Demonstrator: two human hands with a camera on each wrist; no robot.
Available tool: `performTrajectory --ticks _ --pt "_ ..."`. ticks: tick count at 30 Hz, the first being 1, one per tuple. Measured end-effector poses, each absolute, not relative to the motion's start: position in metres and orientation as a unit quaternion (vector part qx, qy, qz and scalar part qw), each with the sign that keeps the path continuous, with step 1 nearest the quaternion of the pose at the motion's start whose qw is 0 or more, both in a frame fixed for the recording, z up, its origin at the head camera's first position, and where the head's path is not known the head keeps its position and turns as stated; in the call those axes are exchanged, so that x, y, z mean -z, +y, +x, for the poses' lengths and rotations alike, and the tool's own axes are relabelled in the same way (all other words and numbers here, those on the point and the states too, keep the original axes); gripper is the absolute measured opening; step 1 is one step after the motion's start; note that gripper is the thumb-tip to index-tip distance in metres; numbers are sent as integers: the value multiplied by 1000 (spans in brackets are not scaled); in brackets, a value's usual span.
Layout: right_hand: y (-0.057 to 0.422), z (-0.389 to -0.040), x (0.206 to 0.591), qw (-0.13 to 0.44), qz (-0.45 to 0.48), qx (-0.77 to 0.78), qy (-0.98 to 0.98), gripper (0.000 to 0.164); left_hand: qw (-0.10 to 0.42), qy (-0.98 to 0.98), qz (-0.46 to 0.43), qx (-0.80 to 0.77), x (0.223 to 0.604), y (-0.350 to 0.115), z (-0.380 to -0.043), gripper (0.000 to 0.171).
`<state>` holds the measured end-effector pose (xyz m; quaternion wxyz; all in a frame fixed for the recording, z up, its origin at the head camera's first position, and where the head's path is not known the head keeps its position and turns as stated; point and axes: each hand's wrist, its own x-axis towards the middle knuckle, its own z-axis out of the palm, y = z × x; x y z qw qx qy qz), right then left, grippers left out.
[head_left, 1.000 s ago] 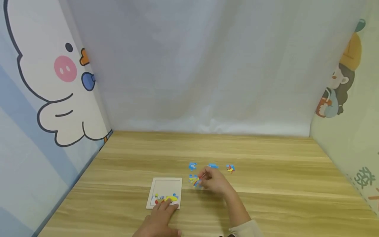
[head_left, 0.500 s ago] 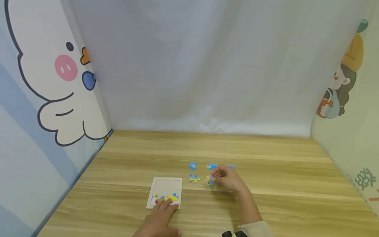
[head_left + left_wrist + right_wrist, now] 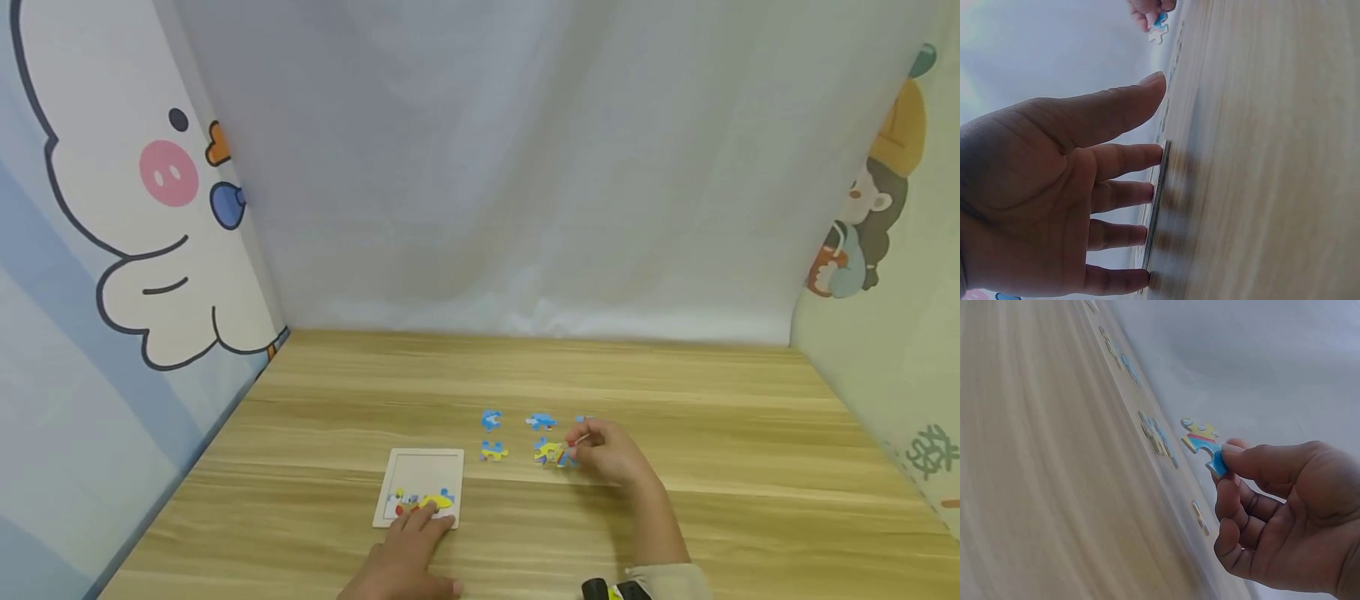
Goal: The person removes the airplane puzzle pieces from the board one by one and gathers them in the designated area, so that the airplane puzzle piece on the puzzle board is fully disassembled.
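Note:
My right hand pinches a jigsaw piece between thumb and fingers, raised above the table. The piece is yellow and blue with a red stripe. In the head view it overlaps a yellow and blue piece lying on the table. My left hand rests its straight fingertips on the near edge of a pale puzzle board. In the left wrist view the fingers touch the edge of that board. Colourful pieces fill part of the board's near row; my fingers partly cover them.
Several loose pieces lie beyond and right of the board: a blue one, a blue and white one, a yellow and blue one. Another blue piece is partly behind my right hand. A pale curtain borders the table's back.
My right hand has moved to the right with the pinched jigsaw piece, from over the left loose yellow piece to over the middle one. The left hand stays on the board.

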<state>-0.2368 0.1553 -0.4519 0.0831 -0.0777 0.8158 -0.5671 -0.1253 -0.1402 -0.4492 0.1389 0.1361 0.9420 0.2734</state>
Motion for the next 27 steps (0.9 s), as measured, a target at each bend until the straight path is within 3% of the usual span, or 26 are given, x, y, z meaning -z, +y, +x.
performTrajectory --ticks 27 --pt "184 -241 468 40 -12 564 825 19 132 941 137 -279 456 -141 -126 72"
